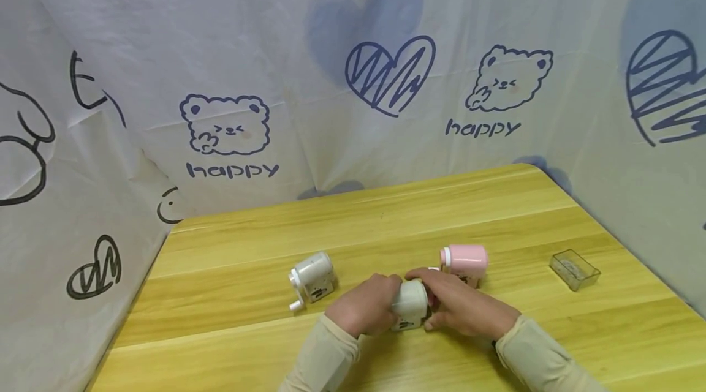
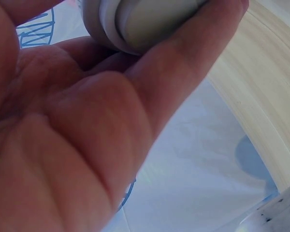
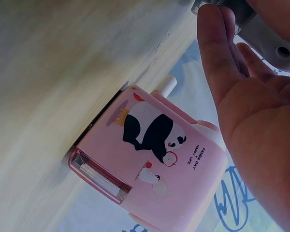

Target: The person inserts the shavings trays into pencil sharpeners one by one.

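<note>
Three crank sharpeners share the worktop [image 1: 237, 269], and only one of them is being handled. That grey sharpener [image 1: 410, 303] is midway between the left and right edges, on the near side. The left hand [image 1: 366, 306] grips it from its left, and the right hand [image 1: 463, 303] curls about its right end, thumb and fingers on either side. Whether the right fingertips also pinch some smaller part of it cannot be told.

As for progress, the work looks to be partway through: a clear tray [image 1: 587, 277] lies separate, near the right edge, so at least one tray appears to be out of its body. Which sharpener it belongs to is not plain; if it fits the held one, refitting it would be what is left. The other two sharpeners stand untouched: a second grey sharpener [image 1: 315, 272] toward the left edge, its white crank [image 1: 296, 305] pointing to the near left corner, and a pink sharpener [image 1: 467, 259] just beyond the right hand.

The clear tray has its hollow side up; a pale speckle shows at its bottom, perhaps residue, perhaps only glare. The pink sharpener has its reddish see-through drawer [image 3: 99, 176] seated in the body, with something pale behind the front, too blurred to name. The second grey one's drawer cannot be made out.
</note>
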The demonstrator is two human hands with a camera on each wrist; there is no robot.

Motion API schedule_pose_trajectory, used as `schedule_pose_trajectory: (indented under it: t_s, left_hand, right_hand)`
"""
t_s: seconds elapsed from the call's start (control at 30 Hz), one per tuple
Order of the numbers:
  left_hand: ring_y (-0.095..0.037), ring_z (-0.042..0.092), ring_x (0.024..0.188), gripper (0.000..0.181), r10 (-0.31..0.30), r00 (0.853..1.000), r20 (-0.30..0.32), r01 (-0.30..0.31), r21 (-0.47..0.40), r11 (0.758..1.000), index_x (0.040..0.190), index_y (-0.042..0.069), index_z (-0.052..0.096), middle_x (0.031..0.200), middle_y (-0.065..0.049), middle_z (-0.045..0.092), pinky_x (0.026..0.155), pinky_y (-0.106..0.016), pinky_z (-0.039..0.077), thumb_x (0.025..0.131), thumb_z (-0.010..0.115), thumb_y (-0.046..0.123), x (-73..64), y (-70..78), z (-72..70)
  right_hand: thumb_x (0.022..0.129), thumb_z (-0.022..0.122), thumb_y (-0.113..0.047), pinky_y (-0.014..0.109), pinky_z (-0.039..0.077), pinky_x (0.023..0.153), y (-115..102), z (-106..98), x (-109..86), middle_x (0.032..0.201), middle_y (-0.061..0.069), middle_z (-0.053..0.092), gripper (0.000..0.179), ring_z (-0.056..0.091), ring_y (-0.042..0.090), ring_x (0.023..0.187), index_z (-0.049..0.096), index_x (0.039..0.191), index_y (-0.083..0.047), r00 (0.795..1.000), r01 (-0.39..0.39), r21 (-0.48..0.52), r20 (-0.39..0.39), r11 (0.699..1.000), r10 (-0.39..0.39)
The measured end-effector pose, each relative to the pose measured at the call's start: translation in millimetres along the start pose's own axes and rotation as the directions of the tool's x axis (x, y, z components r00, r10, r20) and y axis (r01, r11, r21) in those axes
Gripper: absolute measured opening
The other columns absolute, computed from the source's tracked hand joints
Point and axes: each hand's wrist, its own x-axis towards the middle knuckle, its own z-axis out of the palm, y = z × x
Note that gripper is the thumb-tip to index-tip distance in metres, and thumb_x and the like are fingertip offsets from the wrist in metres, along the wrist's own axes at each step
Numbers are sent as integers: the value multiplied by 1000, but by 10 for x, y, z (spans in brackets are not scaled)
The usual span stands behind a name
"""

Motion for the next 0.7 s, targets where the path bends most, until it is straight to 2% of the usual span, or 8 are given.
schedule_pose_trajectory:
  t_s: [0.17,0.7]
  left_hand:
    - [-14,62,81,39,-7,1000,-4,7,-8,1000,115,2,65,97,-8,68,72,-29,55,82,84,3,-2,9,-2]
    - [-15,63,82,40,-11,1000,-6,11,19,1000,118,2,65,97,-8,68,73,-30,55,83,85,6,-5,11,2]
  right_hand:
    - [79,90,-16,50,48,101,1,-2,1,135,6,62,81,59,26,120,48,146,-3,1000,0,-8,1,1000,0]
    - [79,89,-15,50,48,103,-11,2,23,138,6,61,80,59,25,121,47,146,-4,1000,16,5,13,1000,-16]
